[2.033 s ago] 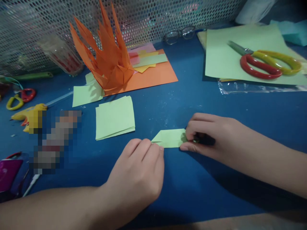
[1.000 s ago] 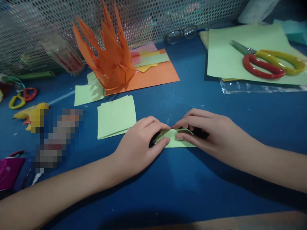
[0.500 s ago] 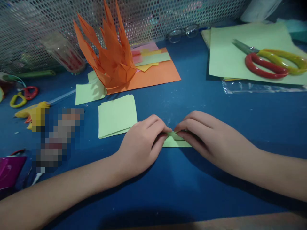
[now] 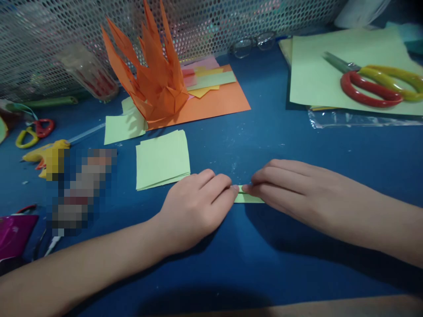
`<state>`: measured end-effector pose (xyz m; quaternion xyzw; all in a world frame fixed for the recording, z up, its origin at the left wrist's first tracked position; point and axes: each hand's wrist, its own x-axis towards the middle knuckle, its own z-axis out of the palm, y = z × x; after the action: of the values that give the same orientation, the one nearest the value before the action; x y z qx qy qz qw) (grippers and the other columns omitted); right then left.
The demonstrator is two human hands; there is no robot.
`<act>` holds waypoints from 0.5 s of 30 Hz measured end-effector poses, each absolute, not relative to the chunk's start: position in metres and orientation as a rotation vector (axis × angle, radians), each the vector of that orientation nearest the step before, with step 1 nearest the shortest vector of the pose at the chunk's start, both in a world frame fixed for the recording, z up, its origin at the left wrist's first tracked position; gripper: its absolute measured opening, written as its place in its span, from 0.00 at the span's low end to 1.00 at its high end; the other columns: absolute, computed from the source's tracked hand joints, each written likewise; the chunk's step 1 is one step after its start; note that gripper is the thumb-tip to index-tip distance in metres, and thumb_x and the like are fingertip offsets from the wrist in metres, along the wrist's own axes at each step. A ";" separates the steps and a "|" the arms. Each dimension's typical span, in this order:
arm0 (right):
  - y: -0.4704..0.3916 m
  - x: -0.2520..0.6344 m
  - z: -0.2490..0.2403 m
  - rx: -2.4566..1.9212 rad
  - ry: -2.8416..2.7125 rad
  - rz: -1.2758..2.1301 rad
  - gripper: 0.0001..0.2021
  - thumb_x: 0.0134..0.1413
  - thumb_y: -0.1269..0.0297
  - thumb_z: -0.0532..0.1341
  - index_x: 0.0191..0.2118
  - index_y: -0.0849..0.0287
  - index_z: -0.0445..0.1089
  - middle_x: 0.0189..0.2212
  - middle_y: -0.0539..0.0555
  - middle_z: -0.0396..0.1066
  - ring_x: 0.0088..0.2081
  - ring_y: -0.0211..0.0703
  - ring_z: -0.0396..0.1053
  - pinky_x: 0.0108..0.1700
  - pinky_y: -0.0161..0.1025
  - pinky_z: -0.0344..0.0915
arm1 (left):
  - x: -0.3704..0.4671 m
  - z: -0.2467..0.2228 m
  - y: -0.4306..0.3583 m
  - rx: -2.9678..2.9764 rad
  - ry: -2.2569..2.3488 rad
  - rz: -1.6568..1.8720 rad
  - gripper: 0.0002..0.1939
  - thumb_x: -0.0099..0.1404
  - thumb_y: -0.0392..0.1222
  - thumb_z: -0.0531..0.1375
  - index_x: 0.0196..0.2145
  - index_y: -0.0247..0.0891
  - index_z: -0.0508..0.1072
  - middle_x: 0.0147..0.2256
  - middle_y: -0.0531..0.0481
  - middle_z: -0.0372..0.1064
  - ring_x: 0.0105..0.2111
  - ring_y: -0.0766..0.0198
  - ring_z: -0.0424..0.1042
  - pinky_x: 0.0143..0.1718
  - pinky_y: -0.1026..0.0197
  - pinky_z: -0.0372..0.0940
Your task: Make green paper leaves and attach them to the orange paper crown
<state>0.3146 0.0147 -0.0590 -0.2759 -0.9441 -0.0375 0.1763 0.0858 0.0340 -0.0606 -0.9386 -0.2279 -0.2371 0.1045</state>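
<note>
A narrow, folded light-green paper strip (image 4: 248,198) lies flat on the blue table, its ends partly covered by my hands. My left hand (image 4: 200,204) grips its left part, the fingers closed and the thumb on its top. At the right part, my right hand (image 4: 294,187) is closed with its fingertips pressed on the paper. Only a short stretch of the strip shows between the two hands. Just beyond my left hand is a stack of light-green paper squares (image 4: 162,160).
An orange folded-paper piece (image 4: 160,83) stands on orange paper (image 4: 224,99). Scissors (image 4: 372,88) rest on green sheets (image 4: 310,66) at the back right. A yellow glue gun (image 4: 49,154) and small scissors (image 4: 43,128) lie left. Glasses (image 4: 253,44) sit by the mesh (image 4: 205,26).
The visible fold of the strip is flatter and narrower now. My right hand has shifted slightly right and down, and my left fingers have lowered onto the paper.
</note>
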 end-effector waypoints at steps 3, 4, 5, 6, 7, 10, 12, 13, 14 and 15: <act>0.017 0.319 -0.058 -0.763 -2.700 -0.071 0.19 0.68 0.76 0.45 0.40 0.66 0.74 0.33 0.58 0.70 0.37 0.46 0.64 0.39 0.42 0.64 | 0.086 -0.056 0.031 -2.712 -0.591 -0.643 0.10 0.71 0.31 0.55 0.36 0.30 0.77 0.31 0.46 0.78 0.28 0.62 0.72 0.27 0.60 0.65; 0.018 0.321 -0.057 -0.754 -2.726 -0.061 0.19 0.68 0.76 0.45 0.39 0.66 0.74 0.32 0.58 0.70 0.36 0.46 0.64 0.38 0.42 0.64 | 0.086 -0.055 0.029 -2.694 -0.560 -0.639 0.10 0.71 0.29 0.55 0.37 0.29 0.77 0.32 0.45 0.78 0.28 0.61 0.73 0.26 0.60 0.65; 0.019 0.322 -0.056 -0.741 -2.759 -0.055 0.20 0.68 0.77 0.45 0.39 0.66 0.75 0.32 0.58 0.70 0.36 0.46 0.64 0.37 0.42 0.65 | 0.086 -0.053 0.028 -2.679 -0.531 -0.639 0.10 0.70 0.28 0.55 0.37 0.28 0.77 0.32 0.44 0.79 0.28 0.60 0.74 0.26 0.60 0.66; 0.021 0.323 -0.054 -0.727 -2.781 -0.055 0.20 0.68 0.77 0.45 0.39 0.65 0.75 0.32 0.58 0.70 0.36 0.46 0.65 0.37 0.41 0.65 | 0.086 -0.052 0.026 -2.667 -0.508 -0.648 0.10 0.69 0.27 0.55 0.37 0.27 0.78 0.31 0.44 0.79 0.28 0.59 0.75 0.25 0.59 0.66; 0.022 0.323 -0.052 -0.713 -2.801 -0.058 0.20 0.67 0.78 0.45 0.39 0.65 0.75 0.31 0.58 0.70 0.35 0.45 0.65 0.37 0.41 0.66 | 0.086 -0.052 0.024 -2.658 -0.493 -0.652 0.10 0.69 0.27 0.55 0.36 0.26 0.78 0.31 0.44 0.79 0.29 0.58 0.75 0.25 0.59 0.67; 0.024 0.324 -0.047 -0.697 -2.821 -0.080 0.21 0.67 0.78 0.44 0.39 0.65 0.76 0.32 0.58 0.72 0.35 0.45 0.67 0.38 0.41 0.67 | 0.087 -0.050 0.020 -2.644 -0.489 -0.621 0.11 0.68 0.26 0.56 0.35 0.26 0.79 0.29 0.44 0.80 0.28 0.58 0.76 0.25 0.59 0.68; 0.025 0.324 -0.044 -0.685 -2.843 -0.087 0.21 0.67 0.79 0.45 0.39 0.66 0.76 0.32 0.59 0.72 0.36 0.45 0.68 0.39 0.40 0.69 | 0.087 -0.049 0.018 -2.635 -0.499 -0.581 0.11 0.68 0.26 0.56 0.35 0.25 0.79 0.30 0.44 0.80 0.27 0.59 0.76 0.24 0.60 0.68; 0.025 0.324 -0.043 -0.673 -2.858 -0.091 0.21 0.66 0.79 0.45 0.39 0.66 0.77 0.32 0.59 0.73 0.36 0.45 0.68 0.40 0.40 0.69 | 0.087 -0.049 0.017 -2.632 -0.501 -0.561 0.11 0.68 0.26 0.56 0.36 0.25 0.79 0.30 0.44 0.80 0.28 0.59 0.76 0.25 0.60 0.68; 0.026 0.324 -0.043 -0.660 -2.861 -0.095 0.21 0.66 0.80 0.45 0.38 0.66 0.77 0.33 0.59 0.73 0.36 0.45 0.68 0.40 0.41 0.69 | 0.087 -0.048 0.016 -2.627 -0.499 -0.553 0.11 0.68 0.26 0.55 0.37 0.25 0.79 0.31 0.43 0.81 0.28 0.59 0.76 0.25 0.60 0.69; 0.026 0.324 -0.043 -0.646 -2.862 -0.095 0.21 0.66 0.80 0.45 0.38 0.66 0.77 0.33 0.59 0.73 0.36 0.45 0.69 0.41 0.41 0.70 | 0.087 -0.048 0.016 -2.624 -0.498 -0.545 0.11 0.68 0.26 0.55 0.37 0.25 0.79 0.32 0.43 0.81 0.29 0.59 0.77 0.26 0.60 0.69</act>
<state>0.3240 0.0263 -0.0427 -0.2188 -0.9698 -0.0323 0.1026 0.0865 0.0156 -0.0484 -0.9419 -0.1787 -0.1957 0.2065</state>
